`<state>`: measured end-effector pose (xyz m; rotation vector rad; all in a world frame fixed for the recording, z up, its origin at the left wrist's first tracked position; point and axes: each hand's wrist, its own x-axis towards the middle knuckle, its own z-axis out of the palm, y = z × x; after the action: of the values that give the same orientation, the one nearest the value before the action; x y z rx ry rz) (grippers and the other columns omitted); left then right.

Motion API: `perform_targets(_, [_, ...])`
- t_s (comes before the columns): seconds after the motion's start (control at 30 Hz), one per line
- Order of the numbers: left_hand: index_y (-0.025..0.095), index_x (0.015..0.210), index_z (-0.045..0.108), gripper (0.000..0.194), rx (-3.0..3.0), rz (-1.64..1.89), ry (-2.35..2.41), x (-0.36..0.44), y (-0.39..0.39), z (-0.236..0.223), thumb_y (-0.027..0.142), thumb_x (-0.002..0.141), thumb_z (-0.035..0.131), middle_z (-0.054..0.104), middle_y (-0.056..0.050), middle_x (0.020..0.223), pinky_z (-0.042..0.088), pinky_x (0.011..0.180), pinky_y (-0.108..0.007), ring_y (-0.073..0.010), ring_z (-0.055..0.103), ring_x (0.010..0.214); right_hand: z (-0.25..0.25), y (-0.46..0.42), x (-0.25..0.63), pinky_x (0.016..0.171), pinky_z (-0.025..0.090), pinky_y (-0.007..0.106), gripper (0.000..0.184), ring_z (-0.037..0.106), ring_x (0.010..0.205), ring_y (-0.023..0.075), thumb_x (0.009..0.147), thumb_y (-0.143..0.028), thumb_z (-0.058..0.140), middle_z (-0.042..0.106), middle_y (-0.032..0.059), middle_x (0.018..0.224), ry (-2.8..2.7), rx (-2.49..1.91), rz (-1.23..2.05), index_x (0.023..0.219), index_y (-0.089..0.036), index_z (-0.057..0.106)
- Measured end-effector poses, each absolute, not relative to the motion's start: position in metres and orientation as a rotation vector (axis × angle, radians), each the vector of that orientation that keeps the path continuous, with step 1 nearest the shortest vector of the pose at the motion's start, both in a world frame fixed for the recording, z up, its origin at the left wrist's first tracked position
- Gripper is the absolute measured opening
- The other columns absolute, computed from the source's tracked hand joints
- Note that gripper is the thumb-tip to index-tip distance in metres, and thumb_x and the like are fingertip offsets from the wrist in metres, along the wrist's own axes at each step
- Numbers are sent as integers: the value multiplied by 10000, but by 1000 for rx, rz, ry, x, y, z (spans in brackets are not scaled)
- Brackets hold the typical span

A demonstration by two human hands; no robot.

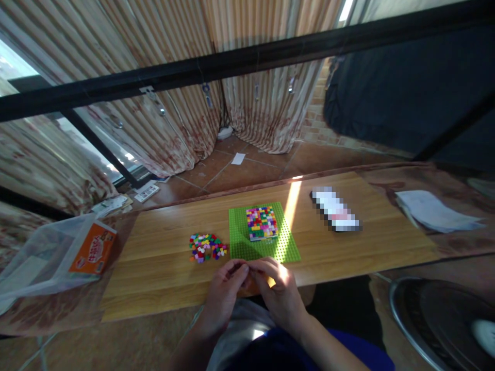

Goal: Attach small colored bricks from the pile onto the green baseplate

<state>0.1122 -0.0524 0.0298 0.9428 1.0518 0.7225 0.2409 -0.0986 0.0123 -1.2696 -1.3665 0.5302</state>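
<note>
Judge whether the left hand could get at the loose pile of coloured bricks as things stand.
Probably yes: the left hand is at the table's near edge, the pile of bricks lies just beyond it, and bare wood lies between them.

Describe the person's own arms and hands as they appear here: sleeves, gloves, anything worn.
Both hands are bare: the left hand and right hand wear no gloves, and no rings or watch can be made out. The forearms are uncovered up to the frame's bottom edge, so no sleeves show. No markings are visible.

Wooden surface (162, 268), green baseplate (263, 242) at centre, loose coloured bricks (207, 246) just left, papers (433, 210) far right, plastic bag (42, 257) at left end
</note>
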Motion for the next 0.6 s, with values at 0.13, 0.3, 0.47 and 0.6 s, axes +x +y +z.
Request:
perform_targets(0.13, [153,823,667,339,978,691,1060,116,-52,30,464,704,733,565,19,636,402,599,-224,-100,484,602,10,-100,247,702,544,291,173,648,795,160,921,-165,541,694,39,874,-1430,-1347,426,1005,-238,675])
perform_targets(0.3, [153,748,655,310,1060,659,1091,121,-51,28,456,718,716,543,27,587,375,577,-224,-101,470,574,12,-102,257,705,534,296,173,639,793,170,931,-173,525,689,54,885,-1580,-1425,329,996,-228,676])
perform_targets(0.47, [153,710,639,307,981,638,1037,123,-51,25,444,700,736,526,29,587,361,565,-213,-90,452,564,14,-104,261,699,533,293,179,638,792,174,932,-189,526,689,51,869,-1619,-1444,308,1004,-235,682])
perform_targets(0.6, [146,722,642,286,875,605,953,122,-52,23,415,708,741,522,28,599,353,560,-201,-79,438,563,13,-108,260,704,536,300,183,638,799,176,924,-185,538,687,52,886,-1594,-1447,326,1021,-244,681])
